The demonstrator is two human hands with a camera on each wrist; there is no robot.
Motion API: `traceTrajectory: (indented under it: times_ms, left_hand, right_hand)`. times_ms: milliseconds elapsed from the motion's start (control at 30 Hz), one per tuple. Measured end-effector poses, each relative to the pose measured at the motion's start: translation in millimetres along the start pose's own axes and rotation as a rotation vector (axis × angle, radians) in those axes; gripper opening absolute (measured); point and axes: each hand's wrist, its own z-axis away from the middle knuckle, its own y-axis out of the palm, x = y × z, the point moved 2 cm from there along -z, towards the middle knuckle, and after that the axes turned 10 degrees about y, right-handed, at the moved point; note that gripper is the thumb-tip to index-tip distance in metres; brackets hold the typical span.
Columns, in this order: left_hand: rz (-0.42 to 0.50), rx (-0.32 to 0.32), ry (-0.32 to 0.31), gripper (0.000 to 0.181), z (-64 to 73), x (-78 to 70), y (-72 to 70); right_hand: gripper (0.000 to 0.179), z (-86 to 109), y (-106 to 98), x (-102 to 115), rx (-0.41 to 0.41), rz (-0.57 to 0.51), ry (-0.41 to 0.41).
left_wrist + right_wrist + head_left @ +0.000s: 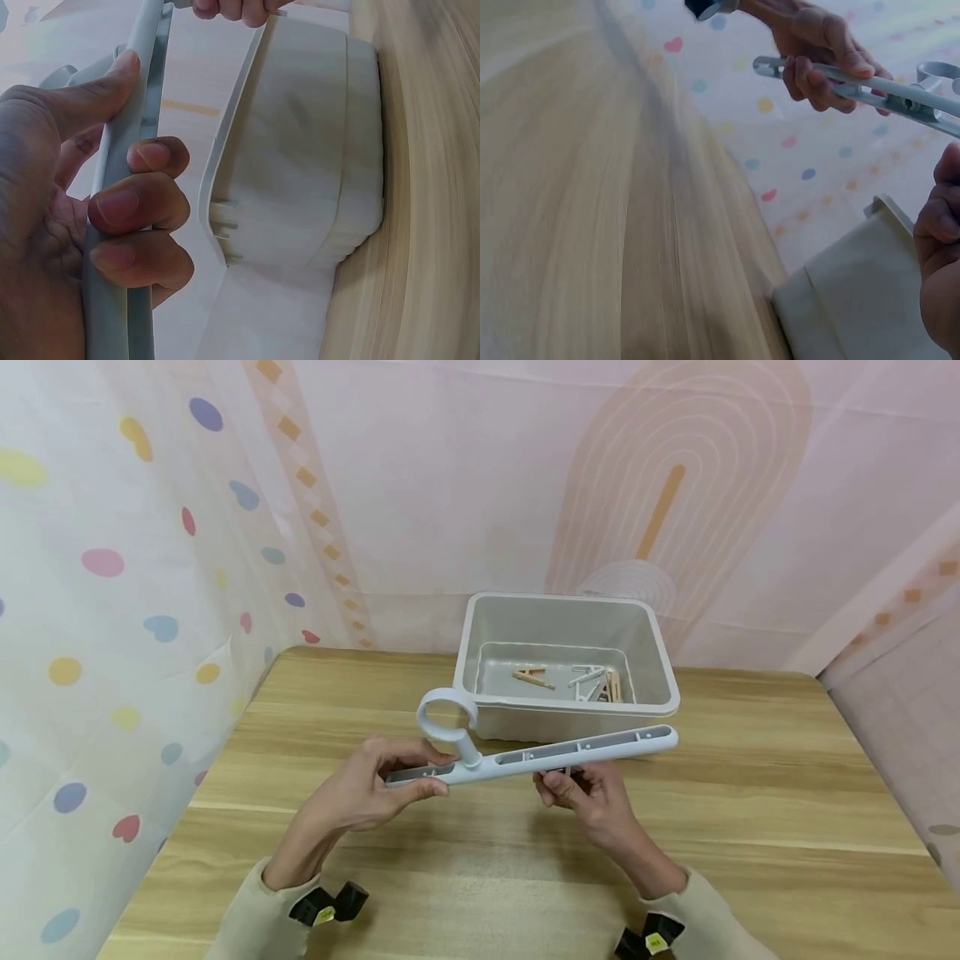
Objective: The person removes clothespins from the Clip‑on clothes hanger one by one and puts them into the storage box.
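A pale blue-grey plastic hanger point(489, 767), a long slotted bar with a ring-shaped hook point(468, 748) on a short stem, is held above the table, slanting up to the right. My left hand point(375, 783) grips its left end, thumb on the near side and fingers curled round the bar in the left wrist view. Under the bar, right of its middle, my right hand point(596, 800) pinches a small clothespin-like piece point(566, 770), mostly hidden by the fingers. Several tan and white clothespins point(534, 677) lie in the bin point(540, 720) behind.
The light grey plastic bin stands on the wood-grain table point(480, 893), close behind the hanger and near the back edge. Patterned cloth point(450, 485) hangs behind the table and along its left side.
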Motion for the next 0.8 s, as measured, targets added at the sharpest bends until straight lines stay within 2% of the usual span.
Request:
traceTrajectory:
  times_ms: [100,200,267,433,567,800]
  left_hand:
    - [-0.008,-0.002,-0.024,0.022,-0.1,0.8,0.3]
    - [-0.014,-0.002,-0.041,0.021,-0.3,1.4,0.5]
    - [-0.014,-0.002,-0.042,0.02,-0.7,1.7,0.7]
    - [-0.002,-0.005,-0.022,0.02,-2.3,1.7,2.8]
    - [-0.001,-0.007,-0.002,0.021,-2.5,2.6,4.7]
    - [-0.03,-0.021,-0.024,0.023,-0.4,3.6,4.6]
  right_hand:
    - [0.015,0.0,0.4,-0.3,-0.022,0.011,-0.009]
    - [0.011,1.6,1.9,0.0,-0.104,0.122,-0.068]
    - [0.015,2.9,3.4,-0.3,-0.169,0.199,-0.121]
    - [0.012,4.3,6.1,-2.2,-0.318,0.345,-0.351]
    - [0.023,4.7,6.5,-2.6,-0.452,0.492,-0.558]
    - [0.028,0.2,7.4,-1.7,-0.511,0.626,-0.765]
